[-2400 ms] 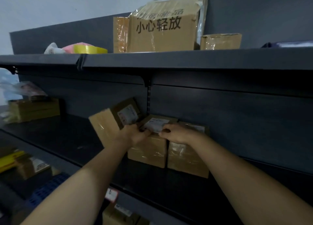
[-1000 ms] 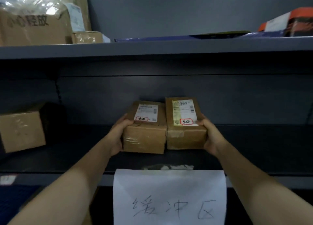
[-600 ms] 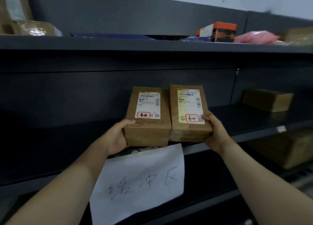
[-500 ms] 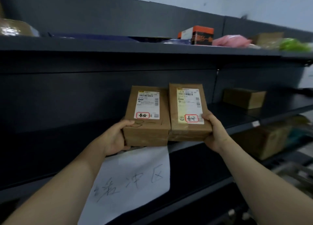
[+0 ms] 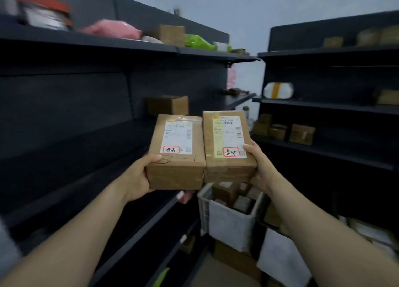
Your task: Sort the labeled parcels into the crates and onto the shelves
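Two boxy kraft-cardboard parcels (image 5: 176, 152), seemingly taped

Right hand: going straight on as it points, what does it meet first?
The right hand grips the right parcel, which is pressed against the left parcel. Beyond them, probably the brown box on the left-hand shelf, though depth is unclear.

Parcel storeroom.
Dark shelving (image 5: 108, 42) at ten and two o'clock holds cardboard boxes (image 5: 302, 134); filled crate (image 5: 232, 226) at five.
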A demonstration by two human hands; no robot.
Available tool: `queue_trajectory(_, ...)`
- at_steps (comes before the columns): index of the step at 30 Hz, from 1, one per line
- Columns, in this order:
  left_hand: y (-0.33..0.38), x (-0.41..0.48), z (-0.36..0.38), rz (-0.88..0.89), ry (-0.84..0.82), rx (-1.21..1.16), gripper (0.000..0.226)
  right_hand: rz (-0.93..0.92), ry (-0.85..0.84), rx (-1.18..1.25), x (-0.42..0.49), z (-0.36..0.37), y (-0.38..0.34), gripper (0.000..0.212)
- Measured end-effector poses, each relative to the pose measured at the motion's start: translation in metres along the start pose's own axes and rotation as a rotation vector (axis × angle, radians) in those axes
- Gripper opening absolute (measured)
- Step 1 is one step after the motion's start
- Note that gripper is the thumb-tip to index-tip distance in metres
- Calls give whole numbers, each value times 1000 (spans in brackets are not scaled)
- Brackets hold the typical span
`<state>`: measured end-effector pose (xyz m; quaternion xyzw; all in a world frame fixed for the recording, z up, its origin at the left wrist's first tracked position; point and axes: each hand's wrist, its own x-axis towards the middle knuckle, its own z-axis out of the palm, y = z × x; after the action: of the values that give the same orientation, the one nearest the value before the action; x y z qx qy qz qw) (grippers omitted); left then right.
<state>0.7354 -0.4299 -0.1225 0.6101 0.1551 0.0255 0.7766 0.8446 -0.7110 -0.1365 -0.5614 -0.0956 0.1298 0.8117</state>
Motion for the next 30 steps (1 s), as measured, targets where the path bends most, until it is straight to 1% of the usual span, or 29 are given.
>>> queue_trajectory(2, -21, 37, 60, -68, -36, 25, 23, 46, 97, -48, 6, -63, -3, 42)
queue_trajectory(3, -33, 54, 90, -118, -39, 40, 23, 83, 158, -57, 10, -95, -2, 44)
queue_trajectory(5, -55, 82, 138, -189, -34, 87, 24, 137, 270, -85, 13, -144, 0, 55)
queue_trajectory(7, -84, 113, 185, -220, -27, 144, 23, 159, 387, -125, 17, -199, 3, 67)
queue_trajectory(9, -119, 147, 229, -245, -59, 183, 41, 177, 504, -183, 17, -251, 7, 67)
queue_trajectory(11, -148, 171, 262, -246, -90, 239, 53, 192, 577, -235, 15, -293, 16, 68)
queue_trajectory(14, -182, 205, 299, -305, -57, 294, 91, 185, 712, -269, 17, -345, 31, 73)
queue_trajectory(15, -191, 218, 307, -289, -34, 317, 99, 187, 762, -272, 20, -359, 36, 74)
queue_trajectory(17, -205, 244, 322, -272, 4, 369, 108, 204, 839, -281, 28, -384, 45, 75)
queue_trajectory(19, -216, 274, 335, -258, 9, 406, 107, 230, 874, -309, 43, -405, 53, 74)
queue_trajectory(21, -225, 304, 347, -251, -7, 405, 101, 276, 871, -369, 65, -421, 65, 73)
queue_trajectory(24, -246, 355, 367, -253, -46, 405, 79, 380, 863, -470, 108, -442, 86, 75)
queue_trajectory(26, -267, 390, 381, -262, -86, 427, 70, 438, 880, -481, 136, -452, 100, 75)
queue_trajectory(28, -288, 415, 396, -273, -132, 463, 70, 471, 918, -507, 159, -463, 111, 77)
queue_trajectory(30, -310, 436, 412, -275, -167, 521, 77, 501, 970, -627, 176, -475, 119, 80)
